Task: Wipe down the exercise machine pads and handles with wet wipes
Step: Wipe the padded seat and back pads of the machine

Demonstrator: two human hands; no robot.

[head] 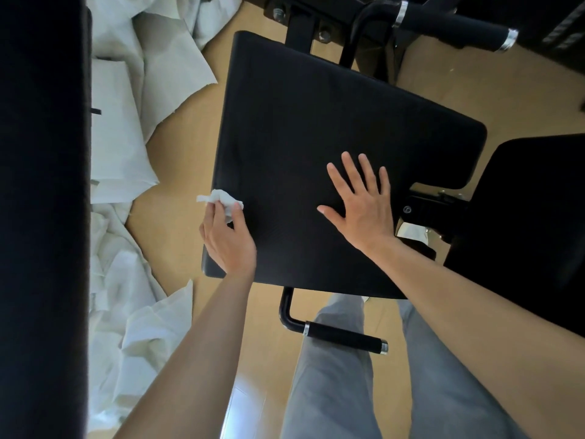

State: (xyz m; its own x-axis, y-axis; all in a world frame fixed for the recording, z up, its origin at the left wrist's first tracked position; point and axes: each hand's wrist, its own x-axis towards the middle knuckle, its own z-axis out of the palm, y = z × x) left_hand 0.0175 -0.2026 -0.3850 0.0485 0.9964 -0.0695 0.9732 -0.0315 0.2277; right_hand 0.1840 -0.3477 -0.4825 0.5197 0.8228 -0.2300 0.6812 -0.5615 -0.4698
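The broad black pad [316, 137] looks firm, padded and fixed to its frame. The right hand [364, 210] lies flat on it, fingers spread. The left hand [228, 239] pinches a crumpled wet wipe [221, 199], likely soft and limp, at the pad's left edge.

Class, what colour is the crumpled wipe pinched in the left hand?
White; the wipe shows in the head view, the only one.

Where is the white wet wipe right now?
In the head view, the crumpled white wet wipe is pinched by the left hand at the left edge of the black rectangular machine pad.
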